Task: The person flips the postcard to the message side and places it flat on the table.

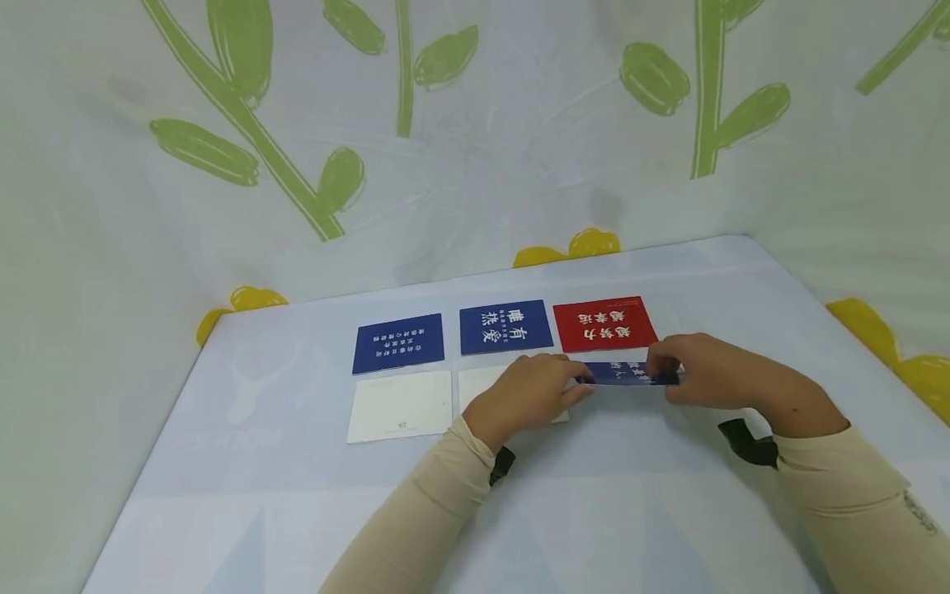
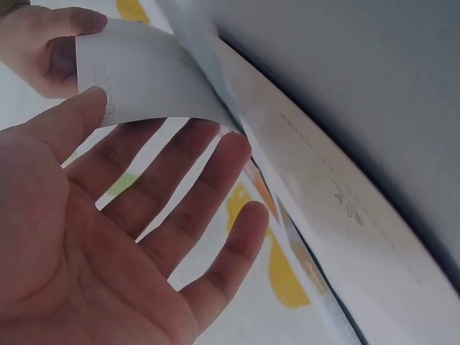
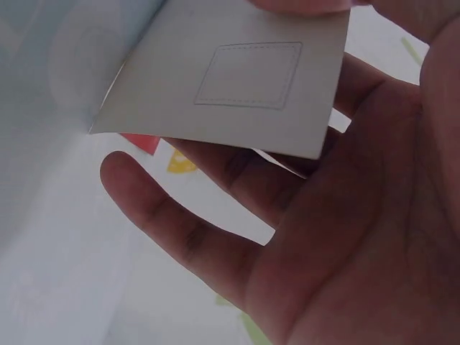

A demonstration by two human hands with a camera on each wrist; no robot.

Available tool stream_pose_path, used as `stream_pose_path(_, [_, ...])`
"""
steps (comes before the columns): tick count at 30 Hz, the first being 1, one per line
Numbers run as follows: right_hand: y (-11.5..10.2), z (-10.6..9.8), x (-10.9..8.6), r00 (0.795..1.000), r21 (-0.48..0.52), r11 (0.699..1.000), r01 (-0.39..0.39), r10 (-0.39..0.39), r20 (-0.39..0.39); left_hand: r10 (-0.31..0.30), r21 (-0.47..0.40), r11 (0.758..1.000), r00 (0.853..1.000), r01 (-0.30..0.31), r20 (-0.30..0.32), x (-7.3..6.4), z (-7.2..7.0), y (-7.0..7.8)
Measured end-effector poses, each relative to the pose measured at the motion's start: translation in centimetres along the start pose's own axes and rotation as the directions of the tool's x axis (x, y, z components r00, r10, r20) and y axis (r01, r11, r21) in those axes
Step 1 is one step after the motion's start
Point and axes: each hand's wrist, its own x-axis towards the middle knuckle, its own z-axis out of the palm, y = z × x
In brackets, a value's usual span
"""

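Observation:
Between both hands a blue postcard (image 1: 619, 374) with white characters is held just above the table at the right. My left hand (image 1: 523, 392) pinches its left end between thumb and fingers. At the other end my right hand (image 1: 723, 375) grips it. The wrist views show its white back (image 2: 147, 72), slightly bowed in the left one, and a stamp outline on the back (image 3: 248, 75) in the right one. Just left of the hands lie two white-faced cards (image 1: 401, 406); my left hand partly hides the nearer one (image 1: 475, 381).
A back row holds a blue card (image 1: 398, 343), another blue card (image 1: 506, 327) with larger writing, and a red card (image 1: 604, 324). They lie on a pale table (image 1: 282, 511). A curtain (image 1: 512, 165) with green leaf prints hangs behind it.

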Motion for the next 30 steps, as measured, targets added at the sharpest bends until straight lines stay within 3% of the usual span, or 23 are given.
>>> stream_pose_path(9, [0.5, 0.1, 0.1, 1.0, -0.005, 1.0, 0.024, -0.024, -0.006, 0.001, -0.024, 1.0, 1.0, -0.001, -0.015, -0.1, 0.4, -0.3])
stream_pose_path(20, [1.1, 0.1, 0.4, 0.995, -0.025, 0.999, 0.022, -0.024, -0.096, 0.0, -0.047, 0.999, 0.999, -0.003, -0.051, 0.2, 0.3, -0.2])
stream_pose_path(26, [1.1, -0.1, 0.4, 0.985, -0.052, 0.998, 0.029, -0.037, -0.166, 0.016, -0.049, 0.999, 0.994, -0.021, -0.105, 0.3, 0.1, -0.2])
stream_pose_path(30, [1.1, -0.2, 0.5, 0.984, -0.048, 0.998, 0.034, -0.042, -0.171, 0.008, -0.046, 0.999, 0.994, -0.013, -0.111, 0.2, 0.1, -0.2])
